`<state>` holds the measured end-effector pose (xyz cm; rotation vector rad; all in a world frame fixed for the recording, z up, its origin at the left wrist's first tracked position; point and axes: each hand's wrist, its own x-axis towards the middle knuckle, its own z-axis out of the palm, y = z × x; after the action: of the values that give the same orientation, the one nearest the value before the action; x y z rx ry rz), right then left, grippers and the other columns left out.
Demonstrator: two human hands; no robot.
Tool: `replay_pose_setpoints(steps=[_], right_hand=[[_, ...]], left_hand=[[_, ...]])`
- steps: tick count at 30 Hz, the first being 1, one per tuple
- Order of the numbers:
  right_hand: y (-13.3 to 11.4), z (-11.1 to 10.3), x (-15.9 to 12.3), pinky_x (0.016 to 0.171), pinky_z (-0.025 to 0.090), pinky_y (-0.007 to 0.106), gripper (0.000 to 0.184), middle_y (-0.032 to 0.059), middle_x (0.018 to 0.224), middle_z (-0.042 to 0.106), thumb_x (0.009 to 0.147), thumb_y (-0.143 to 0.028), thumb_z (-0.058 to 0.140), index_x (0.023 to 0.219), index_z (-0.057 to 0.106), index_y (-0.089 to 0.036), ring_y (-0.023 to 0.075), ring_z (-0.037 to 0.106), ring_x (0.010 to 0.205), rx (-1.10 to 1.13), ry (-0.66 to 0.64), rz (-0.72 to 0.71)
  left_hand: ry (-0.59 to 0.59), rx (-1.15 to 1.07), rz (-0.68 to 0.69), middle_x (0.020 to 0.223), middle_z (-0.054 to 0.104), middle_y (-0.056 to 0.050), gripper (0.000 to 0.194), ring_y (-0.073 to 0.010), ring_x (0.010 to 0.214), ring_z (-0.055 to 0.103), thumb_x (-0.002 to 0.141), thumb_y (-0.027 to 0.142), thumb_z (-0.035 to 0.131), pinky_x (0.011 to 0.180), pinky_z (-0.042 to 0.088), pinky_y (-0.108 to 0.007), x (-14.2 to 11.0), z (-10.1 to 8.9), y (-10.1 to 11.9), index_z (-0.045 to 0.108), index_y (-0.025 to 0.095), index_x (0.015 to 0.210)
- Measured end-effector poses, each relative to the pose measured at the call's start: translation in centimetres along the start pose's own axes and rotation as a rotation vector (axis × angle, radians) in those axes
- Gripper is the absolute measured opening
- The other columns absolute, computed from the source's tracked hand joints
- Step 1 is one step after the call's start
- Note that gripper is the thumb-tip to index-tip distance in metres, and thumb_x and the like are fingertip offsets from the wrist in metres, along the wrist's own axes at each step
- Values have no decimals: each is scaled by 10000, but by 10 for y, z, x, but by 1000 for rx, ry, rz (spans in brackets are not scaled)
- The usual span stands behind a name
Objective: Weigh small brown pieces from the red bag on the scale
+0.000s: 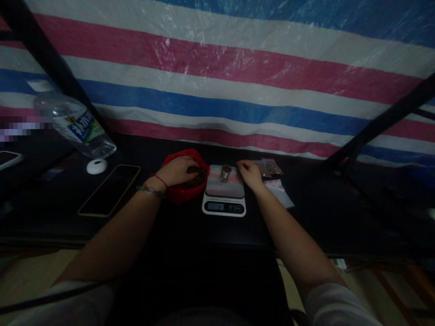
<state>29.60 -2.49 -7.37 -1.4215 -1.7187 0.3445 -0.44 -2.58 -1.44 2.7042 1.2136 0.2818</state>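
Observation:
My left hand [179, 170] reaches into an open red plastic bag [180, 194]. Its fingers curl around some of the small dark brown pieces [199, 176] inside; their exact kind is too dim to tell. Right of the bag lies a white digital kitchen scale [224, 206] with its display lit. A small clear cup [224, 174] with brown pieces in it stands upright on the scale's plate. At the plate's right edge, my right hand [249, 173] rests with fingers curled together, and nothing shows between them.
Small filled clear bags [272, 166] and flat clear bags [280, 194] lie beyond my right hand. On the left are a phone [110, 190], a white earbud case [97, 166] and a tilted water bottle [78, 124]. A striped tarp [217, 77] hangs behind the black table [190, 226].

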Motion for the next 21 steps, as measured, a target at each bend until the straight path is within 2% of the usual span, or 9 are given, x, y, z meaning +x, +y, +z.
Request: replay_pose_setpoints(steps=[3, 6, 14, 18, 21], right_hand=[[0, 1, 0, 843, 472, 345, 237, 69, 916, 710, 844, -268, 485, 863, 706, -183, 206, 634, 902, -4, 4, 0], [0, 1, 0, 846, 472, 345, 233, 65, 918, 710, 844, -265, 488, 866, 706, -186, 206, 634, 908, -10, 5, -9], [0, 0, 1, 848, 471, 347, 232, 68, 916, 710, 846, -270, 493, 863, 709, -186, 210, 634, 909, -12, -4, -4], [1, 0, 1, 846, 470, 349, 242, 65, 919, 708, 851, -277, 482, 870, 707, -189, 209, 633, 907, -9, -9, -21], [2, 1, 1, 841, 472, 355, 253, 76, 923, 707, 851, -283, 479, 877, 709, -181, 216, 634, 903, -4, -15, -24]], left_hand=[[-55, 84, -123, 1279, 563, -106, 638, -319, 1177, 493, 742, 623, 544, 1003, 365, -419, -5, 0, 0, 590, 212, 1228], [-97, 132, -180, 1340, 510, -115, 754, -349, 1196, 473, 675, 678, 576, 991, 368, -436, -8, 2, -1, 546, 229, 1281], [-25, 65, -79, 1210, 597, -115, 587, -280, 1124, 536, 748, 527, 583, 977, 391, -363, 0, 7, 7, 570, 175, 1218], [-23, 38, -45, 1168, 612, -103, 459, -267, 1087, 552, 769, 429, 573, 963, 402, -361, 2, 10, 10, 603, 185, 1157], [-22, 37, -31, 1150, 613, -106, 453, -271, 1063, 555, 771, 419, 581, 934, 417, -366, 3, 11, 11, 604, 183, 1157]])
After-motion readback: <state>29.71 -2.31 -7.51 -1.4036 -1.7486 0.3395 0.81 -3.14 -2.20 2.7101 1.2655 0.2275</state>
